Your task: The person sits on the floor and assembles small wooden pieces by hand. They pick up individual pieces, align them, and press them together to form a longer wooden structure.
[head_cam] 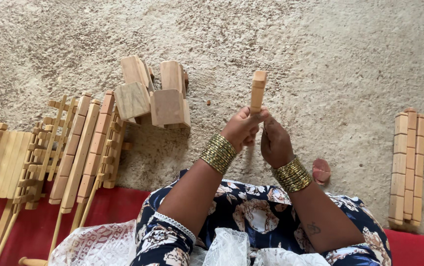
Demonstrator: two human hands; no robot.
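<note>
Rough sandy floor (320,59) here. Left hand (241,129) has its fingers wrapped tight around a pale notched wooden stick (258,92), standing upright. Right hand (275,144) sits just beside it, fingers curled; can't tell what they grip.

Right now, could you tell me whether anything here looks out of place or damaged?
Nothing looks damaged. The only stray is a small reddish piece lying alone on the floor beside the right hand, apart from the stacked wooden parts.
</note>
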